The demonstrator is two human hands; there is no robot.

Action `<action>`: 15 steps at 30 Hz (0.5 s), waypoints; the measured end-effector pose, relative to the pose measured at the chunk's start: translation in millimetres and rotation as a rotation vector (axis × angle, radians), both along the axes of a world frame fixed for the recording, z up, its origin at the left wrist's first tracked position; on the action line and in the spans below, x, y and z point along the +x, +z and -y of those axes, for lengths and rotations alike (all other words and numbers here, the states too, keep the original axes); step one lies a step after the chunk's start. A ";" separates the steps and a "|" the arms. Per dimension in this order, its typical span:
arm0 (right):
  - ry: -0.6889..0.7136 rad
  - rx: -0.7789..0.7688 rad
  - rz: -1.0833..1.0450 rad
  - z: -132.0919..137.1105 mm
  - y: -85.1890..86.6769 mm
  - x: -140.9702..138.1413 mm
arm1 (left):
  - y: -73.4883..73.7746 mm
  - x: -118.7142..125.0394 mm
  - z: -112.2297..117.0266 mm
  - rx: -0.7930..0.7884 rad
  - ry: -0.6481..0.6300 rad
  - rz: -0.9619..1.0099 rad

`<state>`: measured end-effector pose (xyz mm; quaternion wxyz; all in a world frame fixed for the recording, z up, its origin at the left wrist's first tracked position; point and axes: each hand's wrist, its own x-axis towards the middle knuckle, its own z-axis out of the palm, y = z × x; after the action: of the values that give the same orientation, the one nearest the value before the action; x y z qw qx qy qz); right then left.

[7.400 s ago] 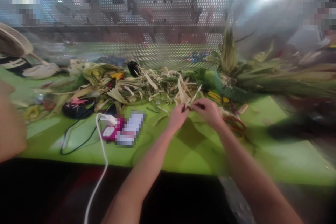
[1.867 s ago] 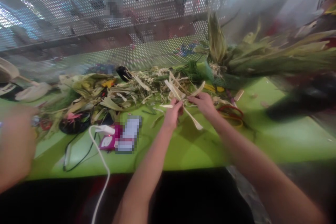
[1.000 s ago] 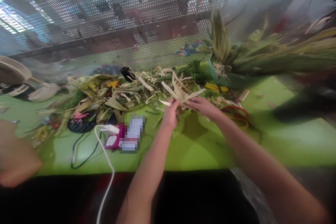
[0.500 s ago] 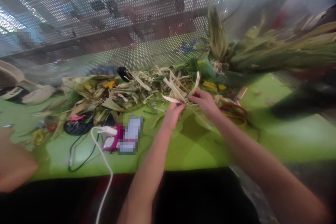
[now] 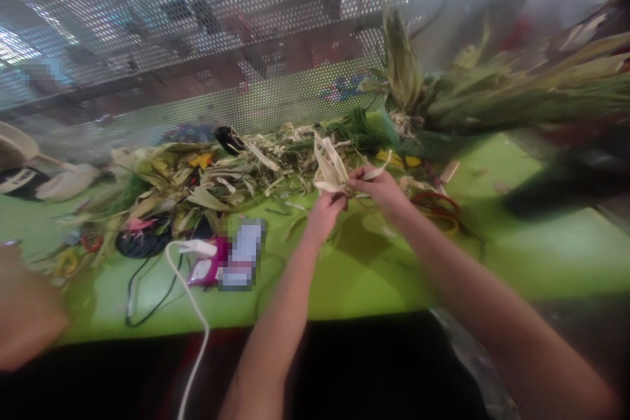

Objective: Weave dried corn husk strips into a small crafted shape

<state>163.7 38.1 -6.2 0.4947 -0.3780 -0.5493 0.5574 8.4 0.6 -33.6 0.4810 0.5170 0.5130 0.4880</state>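
Observation:
Pale strips of dried corn husk (image 5: 331, 167) fan upward from my left hand (image 5: 325, 215), whose fingers are closed round their lower ends. Close beside it, my right hand (image 5: 378, 185) pinches one husk strip (image 5: 381, 166) that curls out to the right. The fingertips of both hands nearly meet over the front part of the green table (image 5: 364, 282). Just behind them lies a heap of loose husk pieces (image 5: 266, 161). Fingers partly hide the place where the strips come together.
A phone (image 5: 242, 254), a purple packet (image 5: 209, 267) and a white cable (image 5: 197, 305) lie to the left. Another person's arm (image 5: 29, 308) rests at the left edge. Large husk leaves (image 5: 522, 92) stand at right behind coloured rings (image 5: 440, 210). A perforated metal screen (image 5: 197, 46) closes the back.
The strips in my left hand have drawn closer together and stand more upright. The strip at my right hand has swung down from upright to point right.

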 end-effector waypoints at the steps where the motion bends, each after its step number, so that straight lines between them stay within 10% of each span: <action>1: 0.007 -0.001 -0.007 0.4 -0.4 -0.6 | 1.3 0.7 0.9 0.010 -0.007 -0.001; 15: 0.001 -0.041 -0.061 0.6 0.5 -2.5 | 4.9 9.0 5.2 -0.012 -0.082 0.100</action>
<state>161.2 37.6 -5.7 0.5032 -0.3708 -0.5225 0.5799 17.4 -4.6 -28.7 0.5288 0.5096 0.4697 0.4899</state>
